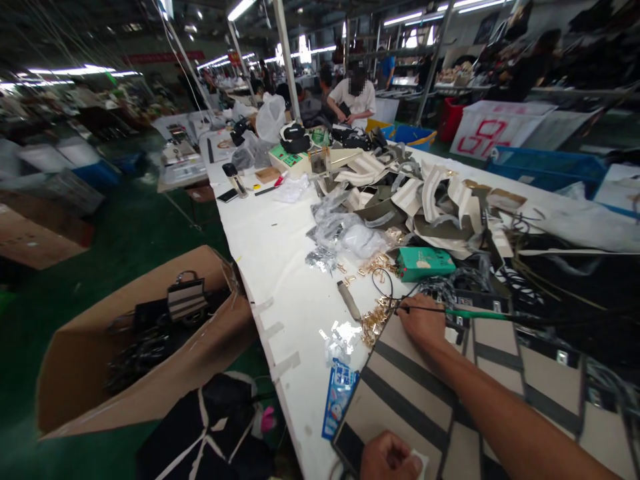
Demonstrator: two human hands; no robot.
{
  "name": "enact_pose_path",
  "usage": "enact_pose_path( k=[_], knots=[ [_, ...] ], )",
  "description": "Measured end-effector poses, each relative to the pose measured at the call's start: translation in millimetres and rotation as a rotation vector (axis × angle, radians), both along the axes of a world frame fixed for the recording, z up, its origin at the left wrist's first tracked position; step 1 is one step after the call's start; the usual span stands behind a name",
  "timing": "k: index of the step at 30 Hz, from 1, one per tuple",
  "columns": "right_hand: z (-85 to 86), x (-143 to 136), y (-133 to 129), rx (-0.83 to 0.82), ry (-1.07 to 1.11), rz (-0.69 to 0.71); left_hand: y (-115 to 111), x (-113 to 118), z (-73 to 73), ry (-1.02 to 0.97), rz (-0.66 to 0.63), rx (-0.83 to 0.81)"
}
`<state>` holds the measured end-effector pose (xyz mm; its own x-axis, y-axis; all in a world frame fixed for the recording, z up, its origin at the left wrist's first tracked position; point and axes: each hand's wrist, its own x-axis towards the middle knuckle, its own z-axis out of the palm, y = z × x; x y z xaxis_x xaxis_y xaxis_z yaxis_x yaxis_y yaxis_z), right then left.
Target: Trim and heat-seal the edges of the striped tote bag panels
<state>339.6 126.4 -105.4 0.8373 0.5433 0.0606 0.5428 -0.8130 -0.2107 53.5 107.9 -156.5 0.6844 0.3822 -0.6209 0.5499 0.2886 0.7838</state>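
Observation:
A beige bag panel with dark stripes lies at the near right of the white table, beside similar striped pieces. My right hand is closed at its far corner around a thin dark tool with a green section. Low in the view, my left hand is curled over the panel's near end, with a small white piece between thumb and fingers. Gold metal fittings lie scattered past the panel's far edge, next to a grey-brown handle.
A green box sits beyond my right hand, before heaped beige and olive pieces. Silver plates and a blue packet lie left of the panel. A cardboard box of bags stands left. A person works across the table.

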Motion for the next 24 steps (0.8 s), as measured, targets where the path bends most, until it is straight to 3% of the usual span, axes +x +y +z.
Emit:
enact_pose_path(
  k=[9,15,19,24],
  knots=[
    [-4.0,31,2,0.058,0.175,-0.027,1,0,14.4,-0.045,0.026,-0.014],
    [-0.1,31,-7,0.103,0.193,0.015,2,1,23.9,-0.041,0.027,-0.029],
    [1.4,26,-6,0.083,0.161,-0.002,2,-1,14.8,-0.067,0.026,-0.035],
    [7.3,23,-3,0.069,0.173,-0.042,1,-2,-13.1,-0.050,-0.011,0.004]
  ],
)
